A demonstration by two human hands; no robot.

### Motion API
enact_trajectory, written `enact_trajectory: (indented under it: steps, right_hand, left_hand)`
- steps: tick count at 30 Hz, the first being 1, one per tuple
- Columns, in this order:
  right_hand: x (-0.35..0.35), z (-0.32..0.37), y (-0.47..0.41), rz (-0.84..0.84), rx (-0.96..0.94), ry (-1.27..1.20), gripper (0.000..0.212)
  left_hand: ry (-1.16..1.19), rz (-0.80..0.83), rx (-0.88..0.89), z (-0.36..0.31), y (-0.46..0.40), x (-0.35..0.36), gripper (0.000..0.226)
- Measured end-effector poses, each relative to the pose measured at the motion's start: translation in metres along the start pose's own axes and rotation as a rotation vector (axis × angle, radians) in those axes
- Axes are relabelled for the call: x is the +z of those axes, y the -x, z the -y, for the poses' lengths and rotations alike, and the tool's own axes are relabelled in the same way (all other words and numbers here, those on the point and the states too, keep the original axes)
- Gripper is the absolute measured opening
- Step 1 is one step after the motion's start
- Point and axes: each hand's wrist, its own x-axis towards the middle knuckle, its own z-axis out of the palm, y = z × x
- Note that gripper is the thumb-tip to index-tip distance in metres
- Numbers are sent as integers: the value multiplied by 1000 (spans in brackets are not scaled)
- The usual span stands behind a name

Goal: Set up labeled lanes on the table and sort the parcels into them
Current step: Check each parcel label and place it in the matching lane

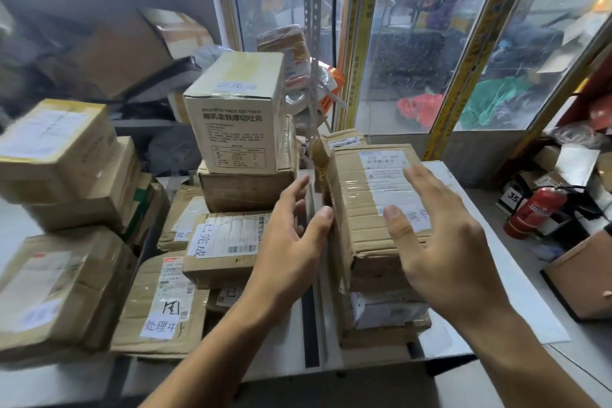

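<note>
Both hands hang spread and relaxed, grasping nothing: the left hand [291, 242] is at the near left edge of the top brown box [374, 205], its thumb tip seemingly just touching that edge, and the right hand [440, 242] hovers over the box's shipping label [394, 189], thumb low over its near end. That box tops a stack of parcels under the right fingers, a white parcel [387, 308] lower down. My worry is that a nudge from either palm slides the top box off, since it seems to overhang its stack. Left of the left fingers lies a flat box with the paper slip [159, 325] reading 处理中; beyond it another box [222, 242] carries 已完成. Farther back, past the left fingertips, the white carton [238, 116] reads "DELICIOUS THICK CUT TOAST" and looks tall enough to tip.
</note>
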Motion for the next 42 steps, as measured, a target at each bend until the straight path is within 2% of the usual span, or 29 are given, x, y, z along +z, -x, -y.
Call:
enact_trajectory:
  steps: [3,10,18,29,34,42]
  right_hand:
    - [25,33,0,22,-118,-32,53]
    - [107,129,-1,180,-285,-223,53]
    - [237,258,10,413,-361,-298,54]
    - [396,422,48,595,-451,-369,54]
    - [444,473,57,676,-502,-367,53]
    - [530,520,44,755,-463,-366,53]
  left_hand:
    - [-46,-81,53,-9,5,-35,39]
    - [-122,-278,70,-9,25,-149,38]
    - [-242,-548,-8,1,67,-326,37]
    - [-336,-761,-153,16,139,-529,27]
    - [-332,-833,-208,26,152,-585,25]
    - [-347,-874,-298,59,143,-666,25]
